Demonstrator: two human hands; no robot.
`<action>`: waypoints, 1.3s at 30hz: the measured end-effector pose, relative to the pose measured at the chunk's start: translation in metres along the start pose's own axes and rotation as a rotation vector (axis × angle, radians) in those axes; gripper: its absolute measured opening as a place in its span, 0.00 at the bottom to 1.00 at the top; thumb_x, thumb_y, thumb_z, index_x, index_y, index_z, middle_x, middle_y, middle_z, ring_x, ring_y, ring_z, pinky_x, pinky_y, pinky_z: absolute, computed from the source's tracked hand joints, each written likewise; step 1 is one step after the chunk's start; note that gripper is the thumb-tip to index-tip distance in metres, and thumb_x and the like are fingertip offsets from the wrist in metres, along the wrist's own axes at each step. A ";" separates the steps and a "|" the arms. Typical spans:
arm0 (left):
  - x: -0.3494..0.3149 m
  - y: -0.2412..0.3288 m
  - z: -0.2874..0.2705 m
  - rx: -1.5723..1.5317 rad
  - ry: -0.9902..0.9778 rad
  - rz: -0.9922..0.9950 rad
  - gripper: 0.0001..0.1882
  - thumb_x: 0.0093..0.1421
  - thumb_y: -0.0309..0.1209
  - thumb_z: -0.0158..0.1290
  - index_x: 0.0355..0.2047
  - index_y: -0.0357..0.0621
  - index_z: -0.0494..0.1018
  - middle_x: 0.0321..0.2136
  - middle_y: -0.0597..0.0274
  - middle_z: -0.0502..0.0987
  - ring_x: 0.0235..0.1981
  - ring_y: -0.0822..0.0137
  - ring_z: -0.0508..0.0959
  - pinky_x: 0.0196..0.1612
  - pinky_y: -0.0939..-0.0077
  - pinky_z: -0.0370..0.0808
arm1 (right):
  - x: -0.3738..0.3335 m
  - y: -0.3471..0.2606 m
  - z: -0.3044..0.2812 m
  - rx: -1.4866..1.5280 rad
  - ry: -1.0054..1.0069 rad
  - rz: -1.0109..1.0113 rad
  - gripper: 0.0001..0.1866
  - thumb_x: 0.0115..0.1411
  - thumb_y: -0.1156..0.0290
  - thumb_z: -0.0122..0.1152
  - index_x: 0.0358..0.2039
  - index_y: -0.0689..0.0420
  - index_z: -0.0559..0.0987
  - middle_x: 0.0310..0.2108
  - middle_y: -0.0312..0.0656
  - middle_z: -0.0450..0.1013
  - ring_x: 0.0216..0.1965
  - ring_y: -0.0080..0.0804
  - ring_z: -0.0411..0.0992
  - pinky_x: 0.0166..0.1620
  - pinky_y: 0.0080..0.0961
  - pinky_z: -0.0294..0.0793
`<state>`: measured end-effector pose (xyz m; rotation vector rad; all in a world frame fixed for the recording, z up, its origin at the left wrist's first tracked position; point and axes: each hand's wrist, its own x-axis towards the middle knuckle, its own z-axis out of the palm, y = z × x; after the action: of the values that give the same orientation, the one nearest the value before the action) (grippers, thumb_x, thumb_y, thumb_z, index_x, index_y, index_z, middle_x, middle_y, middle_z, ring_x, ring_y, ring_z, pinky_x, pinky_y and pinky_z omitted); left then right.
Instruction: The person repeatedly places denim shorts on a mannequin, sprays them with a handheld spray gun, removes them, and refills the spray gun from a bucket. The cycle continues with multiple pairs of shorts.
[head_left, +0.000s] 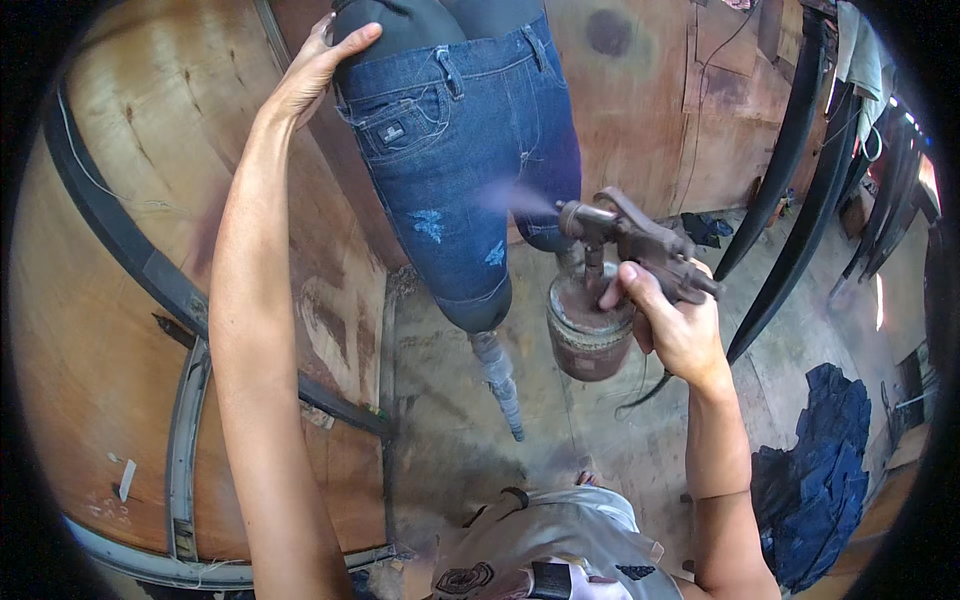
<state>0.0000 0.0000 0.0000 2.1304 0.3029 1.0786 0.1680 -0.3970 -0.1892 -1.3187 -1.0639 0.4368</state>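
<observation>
Blue denim shorts (460,150) are stretched over a dark leg-shaped form (395,25), with two pale worn patches low on the leg. At the waist my left hand (325,70) holds the form's upper edge, thumb in front and fingers mostly hidden behind. My right hand (680,325) is closed round a stained spray gun (640,235) with a round paint cup (590,335) below it. A purple mist (515,197) leaves the nozzle toward the shorts, which the gun does not touch. A wrapped pole (495,380) hangs under the form.
Stained wooden panels (640,100) stand behind and a wooden wall (130,260) at the left. Long dark curved bars (800,230) rise at the right. A pile of dark blue cloth (815,480) lies on the floor at the lower right, and smaller dark cloth (706,230) farther back.
</observation>
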 end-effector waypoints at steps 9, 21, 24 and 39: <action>-0.030 0.023 0.034 0.001 0.258 0.142 0.66 0.50 0.42 0.71 0.70 0.28 0.32 0.63 0.37 0.62 0.63 0.53 0.66 0.66 0.61 0.63 | -0.001 0.016 0.036 -0.162 -0.141 0.096 0.22 0.63 0.73 0.60 0.58 0.61 0.75 0.30 0.41 0.80 0.29 0.20 0.71 0.38 0.24 0.74; -0.077 0.040 0.096 0.681 0.936 -0.046 0.66 0.45 0.45 0.72 0.69 0.29 0.38 0.60 0.25 0.63 0.61 0.38 0.67 0.66 0.57 0.63 | -0.060 0.031 0.075 -0.207 -0.086 0.153 0.24 0.63 0.77 0.57 0.61 0.61 0.72 0.41 0.42 0.80 0.33 0.22 0.73 0.42 0.24 0.75; -0.085 0.034 0.079 0.550 0.703 0.137 0.62 0.53 0.51 0.66 0.66 0.17 0.40 0.65 0.21 0.48 0.67 0.32 0.51 0.70 0.46 0.49 | -0.078 0.042 0.101 -0.490 -0.165 0.229 0.24 0.60 0.79 0.55 0.58 0.56 0.75 0.49 0.53 0.78 0.46 0.43 0.80 0.51 0.34 0.76; -0.032 0.006 0.066 0.801 0.358 0.770 0.27 0.52 0.58 0.64 0.31 0.45 0.78 0.26 0.59 0.80 0.28 0.59 0.78 0.40 0.65 0.71 | -0.029 0.016 0.038 -0.034 0.424 -0.105 0.13 0.68 0.67 0.58 0.47 0.63 0.78 0.23 0.36 0.76 0.12 0.15 0.63 0.14 0.16 0.59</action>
<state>0.0305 -0.0528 -0.0412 2.8485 0.0596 2.0544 0.1272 -0.3940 -0.2191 -1.3052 -0.7818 0.0532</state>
